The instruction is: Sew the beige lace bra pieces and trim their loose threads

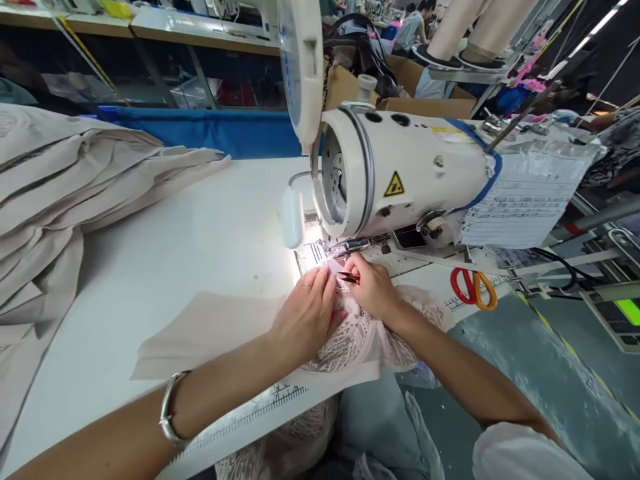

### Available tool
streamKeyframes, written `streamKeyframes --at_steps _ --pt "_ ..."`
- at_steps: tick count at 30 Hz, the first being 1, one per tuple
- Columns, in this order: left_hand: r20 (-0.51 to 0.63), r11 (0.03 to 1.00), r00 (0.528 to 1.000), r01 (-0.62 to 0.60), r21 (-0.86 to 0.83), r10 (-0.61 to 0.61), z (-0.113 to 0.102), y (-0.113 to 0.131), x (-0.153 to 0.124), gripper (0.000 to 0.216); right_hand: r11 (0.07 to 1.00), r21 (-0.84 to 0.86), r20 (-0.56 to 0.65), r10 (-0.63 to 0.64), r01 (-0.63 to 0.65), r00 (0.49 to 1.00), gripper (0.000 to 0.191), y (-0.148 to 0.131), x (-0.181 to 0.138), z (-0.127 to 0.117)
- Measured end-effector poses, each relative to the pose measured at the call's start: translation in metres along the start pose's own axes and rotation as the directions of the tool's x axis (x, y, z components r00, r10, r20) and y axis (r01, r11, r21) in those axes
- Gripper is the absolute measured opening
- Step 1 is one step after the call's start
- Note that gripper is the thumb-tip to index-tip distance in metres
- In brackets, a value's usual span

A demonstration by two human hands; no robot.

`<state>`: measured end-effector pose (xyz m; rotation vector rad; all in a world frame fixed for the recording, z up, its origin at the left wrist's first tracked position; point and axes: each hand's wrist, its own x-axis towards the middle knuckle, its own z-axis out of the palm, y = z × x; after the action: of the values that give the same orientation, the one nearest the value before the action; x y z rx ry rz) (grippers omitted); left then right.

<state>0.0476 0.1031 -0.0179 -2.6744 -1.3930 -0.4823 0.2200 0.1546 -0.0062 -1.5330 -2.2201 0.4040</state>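
Note:
My left hand (306, 317) pinches the edge of a pale pink lace garment (345, 343) just in front of the needle area of a sewing machine (400, 173). My right hand (374, 288) is closed around small thread snips (350, 276), with their dark points toward my left fingertips. A small white piece (335, 267) shows between the two hands; I cannot tell if it is a label or fabric. Plain beige fabric (205, 333) spreads out left of the lace and passes under my left wrist. The lace hangs over the table's front edge.
A stack of beige fabric pieces (45, 180) lies on the left of the white table (200, 240). Scissors with red and orange handles (474, 289) rest at the right edge. A handwritten sheet (525, 193) hangs on the machine. Cardboard boxes (425, 107) stand behind it.

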Motion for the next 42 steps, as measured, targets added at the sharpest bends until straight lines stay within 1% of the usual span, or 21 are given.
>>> streamKeyframes --at_steps 2,3,8,10,13,17,21,25,30,34,38,42 --pt "-0.004 0.999 1.000 0.004 -0.042 -0.005 0.000 -0.001 0.002 0.064 0.998 -0.054 -0.004 -0.043 0.043 0.999 0.006 0.000 -0.002 0.001" --pt "0.004 0.998 1.000 0.001 -0.061 0.000 0.000 -0.001 0.003 0.064 0.994 -0.087 -0.008 -0.070 0.069 0.998 0.007 0.000 -0.002 0.002" --pt "0.087 0.997 0.995 -0.048 -0.066 0.053 -0.001 -0.002 0.007 0.052 0.945 -0.249 -0.007 -0.223 0.214 0.975 0.022 -0.002 -0.004 0.004" --pt "0.078 0.997 0.996 -0.030 -0.075 0.035 -0.002 -0.003 0.008 0.054 0.923 -0.291 0.014 -0.260 0.253 0.966 0.028 -0.002 -0.006 0.003" --pt "0.061 0.993 0.998 -0.003 -0.117 0.010 -0.003 -0.005 0.009 0.053 0.904 -0.309 0.061 -0.291 0.295 0.955 0.031 -0.003 -0.008 0.002" --pt "0.050 0.992 0.999 0.003 -0.127 0.003 -0.005 -0.007 0.008 0.046 0.896 -0.327 0.102 -0.282 0.300 0.954 0.039 -0.002 -0.010 0.004" --pt "0.034 0.993 0.999 0.004 -0.117 0.000 -0.004 -0.008 0.007 0.052 0.898 -0.336 0.114 -0.261 0.284 0.959 0.039 -0.002 -0.008 0.005" --pt "0.029 0.995 1.000 0.005 -0.096 -0.002 -0.005 -0.009 0.007 0.054 0.903 -0.336 0.138 -0.234 0.267 0.962 0.039 -0.003 -0.007 0.004" --pt "0.068 0.994 0.998 0.003 -0.110 0.005 -0.009 -0.013 0.009 0.046 0.906 -0.345 0.178 -0.192 0.244 0.965 0.042 -0.008 -0.005 0.004" --pt "0.088 0.993 0.996 0.004 -0.117 0.006 -0.011 -0.017 0.009 0.049 0.915 -0.331 0.169 -0.184 0.232 0.968 0.041 -0.011 -0.004 0.003" --pt "0.062 0.995 0.998 0.004 -0.097 0.002 -0.010 -0.018 0.008 0.053 0.917 -0.333 0.153 -0.177 0.219 0.972 0.041 -0.013 -0.004 0.002" --pt "0.052 0.999 0.999 0.004 -0.042 -0.002 -0.009 -0.017 0.007 0.054 0.917 -0.347 0.167 -0.147 0.198 0.975 0.044 -0.014 -0.003 0.002"
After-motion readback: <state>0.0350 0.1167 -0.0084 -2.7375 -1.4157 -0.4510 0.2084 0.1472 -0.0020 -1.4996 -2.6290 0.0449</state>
